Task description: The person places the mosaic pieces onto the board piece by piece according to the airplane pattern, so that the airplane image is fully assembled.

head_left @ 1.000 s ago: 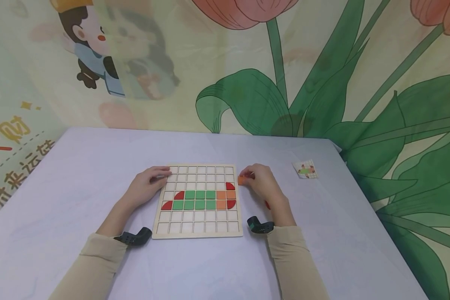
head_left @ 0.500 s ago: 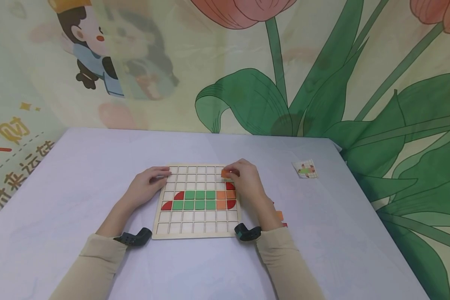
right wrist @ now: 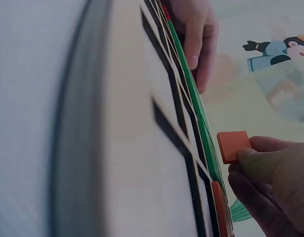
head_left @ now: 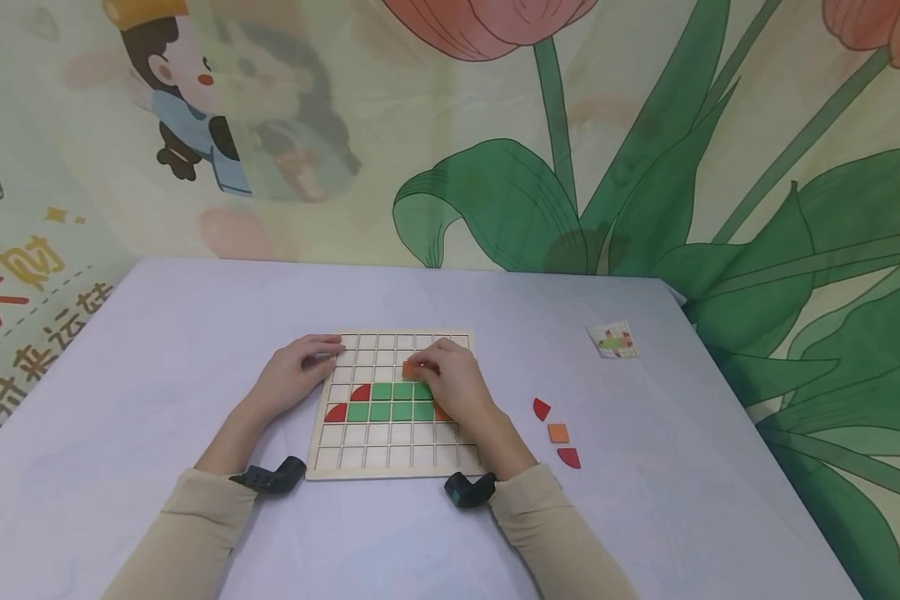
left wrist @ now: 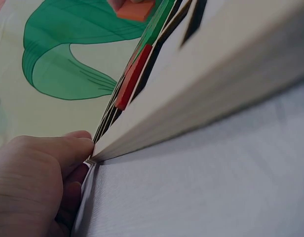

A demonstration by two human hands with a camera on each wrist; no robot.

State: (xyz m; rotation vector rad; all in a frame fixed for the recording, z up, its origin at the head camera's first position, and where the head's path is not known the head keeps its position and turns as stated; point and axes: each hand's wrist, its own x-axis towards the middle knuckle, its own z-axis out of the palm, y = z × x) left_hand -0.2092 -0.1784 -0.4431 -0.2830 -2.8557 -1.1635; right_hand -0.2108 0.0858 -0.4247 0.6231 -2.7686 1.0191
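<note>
A square wooden grid board [head_left: 360,457] lies on the table, with green tiles [head_left: 402,410] in two rows and red quarter-round tiles [head_left: 335,412] at their left end. My left hand [head_left: 297,372] rests at the board's upper left edge, its fingertips touching the rim. Between thumb and fingers, my right hand [head_left: 453,380] pinches an orange square tile [right wrist: 233,146] just above the green rows. In the head view this hand covers most of the tiles at the right end; one orange tile [right wrist: 219,207] set in the grid shows in the right wrist view.
Right of the board lie two loose red quarter-round tiles [head_left: 542,408] and a loose orange square tile [head_left: 558,433]. Farther back on the white-covered table [head_left: 690,500] is a small picture card [head_left: 612,340]. A printed backdrop [head_left: 487,200] stands behind the table.
My right hand has carried the orange tile from beside the board leftward over it, to above the green rows. The loose tiles on the right are now uncovered. My left hand stays put.
</note>
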